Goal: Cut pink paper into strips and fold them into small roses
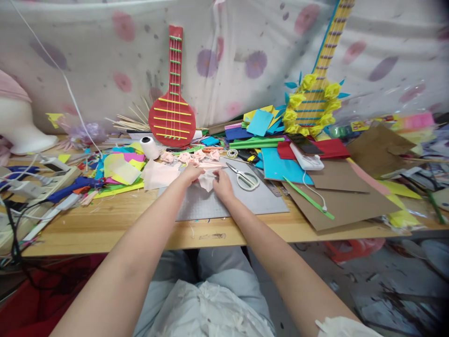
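Over a grey cutting mat (196,207), a crumpled piece of pale pink paper (207,181) is held between my two hands. My left hand (191,173) is closed on its left side, with the fingertips partly hidden by the paper. On the right side, my right hand (223,185) pinches the paper's edge between thumb and fingers. Just beyond the hands lie several small pink paper flowers (184,157). A flat pale pink sheet (159,175) rests to the left of my left hand. White-handled scissors (248,181) lie partly spread on the mat, right of my right hand.
A red paper lute (171,119) and a yellow one with paper roses (310,105) lean at the back. Glue gun (79,183) and power strip (66,180) sit left. Brown cardboard (336,206) and a white power bank (306,157) lie right.
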`<state>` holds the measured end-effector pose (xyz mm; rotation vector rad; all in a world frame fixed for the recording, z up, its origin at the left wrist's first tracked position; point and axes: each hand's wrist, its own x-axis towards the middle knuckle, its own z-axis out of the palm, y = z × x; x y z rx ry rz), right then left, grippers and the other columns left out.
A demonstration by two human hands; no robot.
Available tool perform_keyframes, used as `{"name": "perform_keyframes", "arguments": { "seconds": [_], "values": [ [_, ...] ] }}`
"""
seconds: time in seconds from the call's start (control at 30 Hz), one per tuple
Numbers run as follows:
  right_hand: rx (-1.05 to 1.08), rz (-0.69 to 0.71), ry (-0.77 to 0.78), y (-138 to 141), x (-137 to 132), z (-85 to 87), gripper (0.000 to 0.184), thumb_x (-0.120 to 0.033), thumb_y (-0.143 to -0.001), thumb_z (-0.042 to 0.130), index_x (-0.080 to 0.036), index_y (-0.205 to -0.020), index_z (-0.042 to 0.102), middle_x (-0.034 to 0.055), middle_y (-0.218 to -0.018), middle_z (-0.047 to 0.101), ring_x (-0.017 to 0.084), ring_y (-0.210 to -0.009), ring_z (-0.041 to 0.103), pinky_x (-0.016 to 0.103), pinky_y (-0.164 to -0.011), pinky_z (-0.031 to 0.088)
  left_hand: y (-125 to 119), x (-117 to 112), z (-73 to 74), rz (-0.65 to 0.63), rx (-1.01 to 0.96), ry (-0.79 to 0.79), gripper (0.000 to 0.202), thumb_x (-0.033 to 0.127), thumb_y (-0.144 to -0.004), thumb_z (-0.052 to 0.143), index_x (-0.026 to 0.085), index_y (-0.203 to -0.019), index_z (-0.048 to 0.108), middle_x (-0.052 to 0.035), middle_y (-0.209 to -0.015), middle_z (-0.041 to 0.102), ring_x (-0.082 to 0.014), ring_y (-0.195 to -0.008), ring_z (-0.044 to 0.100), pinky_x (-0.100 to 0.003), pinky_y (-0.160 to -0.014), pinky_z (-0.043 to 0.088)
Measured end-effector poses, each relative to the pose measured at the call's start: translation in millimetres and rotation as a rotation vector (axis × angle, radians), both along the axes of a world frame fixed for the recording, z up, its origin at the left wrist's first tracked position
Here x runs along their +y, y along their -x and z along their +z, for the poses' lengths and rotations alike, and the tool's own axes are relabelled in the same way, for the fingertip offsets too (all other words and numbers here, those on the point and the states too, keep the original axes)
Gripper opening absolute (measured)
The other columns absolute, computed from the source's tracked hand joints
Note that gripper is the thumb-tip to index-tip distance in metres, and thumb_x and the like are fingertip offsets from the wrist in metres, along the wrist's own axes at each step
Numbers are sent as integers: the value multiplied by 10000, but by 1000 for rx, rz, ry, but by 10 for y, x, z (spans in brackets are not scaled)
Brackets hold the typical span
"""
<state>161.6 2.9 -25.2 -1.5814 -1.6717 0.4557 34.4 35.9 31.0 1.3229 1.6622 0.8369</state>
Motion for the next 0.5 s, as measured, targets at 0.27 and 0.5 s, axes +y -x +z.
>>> {"name": "perform_keyframes", "arguments": {
  "seconds": [0.27,0.5],
  "values": [
    [155,-91,-60,-39,15,-22,336,-57,-653,342,-173,-920,510,71,-971,580,160,-930,521,319,-868,407,37,-80,-80,-111,32,10,214,146,-629,523,155,-789,665,-29,-696,644,-129,-628,592,-222,-560,474],
    [180,54,-110,-64,-17,2,367,-45,-643,338,-167,-937,521,38,-871,599,145,-840,541,274,-785,435,397,-224,-275,86,7,-161,447,113,-655,465,145,-1085,583,-64,-945,656,-159,-734,638,-283,-700,512]
  ]
}}
